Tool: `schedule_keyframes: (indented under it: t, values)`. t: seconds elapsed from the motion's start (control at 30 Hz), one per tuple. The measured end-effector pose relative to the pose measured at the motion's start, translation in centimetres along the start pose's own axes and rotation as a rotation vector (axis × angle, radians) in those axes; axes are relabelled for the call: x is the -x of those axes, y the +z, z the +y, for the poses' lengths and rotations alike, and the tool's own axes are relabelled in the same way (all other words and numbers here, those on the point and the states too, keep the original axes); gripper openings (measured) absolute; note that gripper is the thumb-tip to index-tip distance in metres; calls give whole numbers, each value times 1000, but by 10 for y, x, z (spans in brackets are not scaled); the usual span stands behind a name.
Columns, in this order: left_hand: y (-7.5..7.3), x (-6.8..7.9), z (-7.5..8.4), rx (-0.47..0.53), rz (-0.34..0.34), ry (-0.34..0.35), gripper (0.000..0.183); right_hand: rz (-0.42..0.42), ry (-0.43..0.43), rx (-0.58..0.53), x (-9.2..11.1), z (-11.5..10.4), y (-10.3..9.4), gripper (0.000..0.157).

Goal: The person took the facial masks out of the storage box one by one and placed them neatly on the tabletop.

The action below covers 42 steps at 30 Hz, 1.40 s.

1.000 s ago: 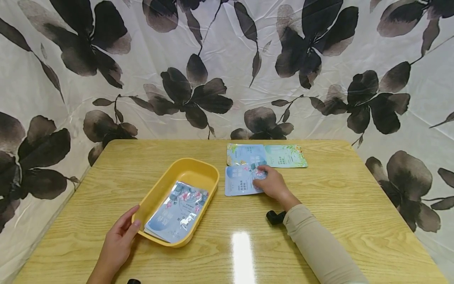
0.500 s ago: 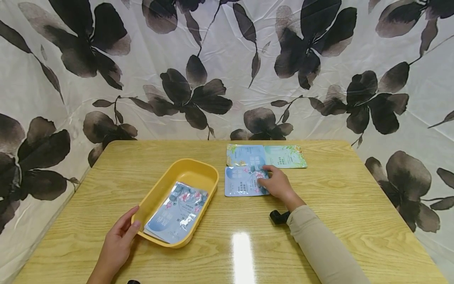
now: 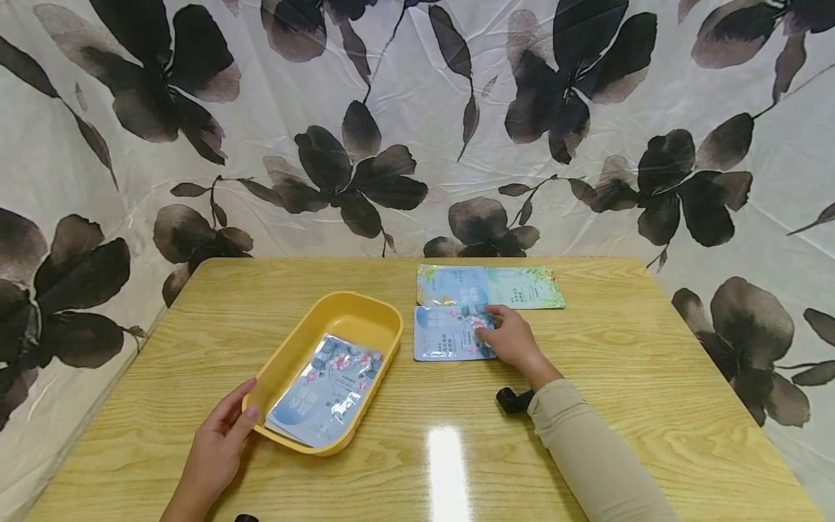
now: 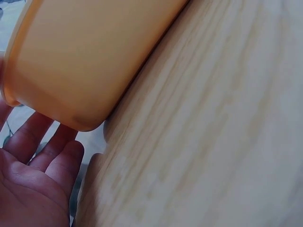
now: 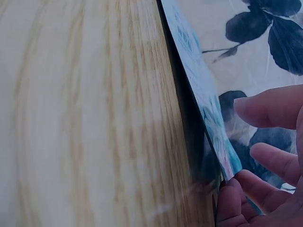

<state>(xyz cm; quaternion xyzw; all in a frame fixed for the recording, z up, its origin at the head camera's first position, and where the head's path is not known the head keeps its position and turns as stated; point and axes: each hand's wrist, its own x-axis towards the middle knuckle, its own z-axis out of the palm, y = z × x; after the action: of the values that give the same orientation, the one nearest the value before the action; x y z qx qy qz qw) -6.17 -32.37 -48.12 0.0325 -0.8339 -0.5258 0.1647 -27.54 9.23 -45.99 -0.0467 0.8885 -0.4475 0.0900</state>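
Observation:
In the head view my left hand (image 3: 220,438) grips the near left corner of a yellow plastic basin (image 3: 349,299), which is also seen from outside as a basin wall (image 4: 90,56) in the left wrist view. Inside lie several blue flowered face mask packets (image 3: 329,391). My right hand (image 3: 518,341) touches the right end of a blue face mask packet (image 3: 433,335) lying on the table. The right wrist view shows fingertips (image 5: 232,189) at the edge of the packet (image 5: 199,80), with the thumb raised off it.
Behind that packet, a light blue face mask packet (image 3: 450,283) and a green one (image 3: 528,286) lie side by side near the back edge of the wooden table (image 3: 313,272). Beyond hangs a floral curtain (image 3: 391,87). A black wrist camera (image 3: 512,401) sits at the right wrist.
A second ago my right hand lay further over the flowered packet; it has slid slightly right to its end, then stayed. The left hand and basin have not moved.

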Motion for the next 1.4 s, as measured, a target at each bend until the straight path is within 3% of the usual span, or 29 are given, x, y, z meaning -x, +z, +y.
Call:
schedule_keyframes:
  t: [0.33,0.53,0.77,0.97,1.17,1.4]
  values:
    - [1,1,1,88,2,38,41,10,-5,8,2,-3,2,55]
    - [-1,1,-2,55,3,25,42,24,-120,-84,13,-28,6,57]
    - [0,1,-4,84,-1,18,43,-151,-353,-219,26,-64,21,65]
    - [0,0,-3,49,4,14,42,-321,-499,-230,33,-99,46,66]
    - [0,1,-3,69,-4,15,42,-440,-553,-118,30,-122,70,68]
    - [-1,1,0,34,-18,4,42,-506,-553,32,24,-137,93,68]
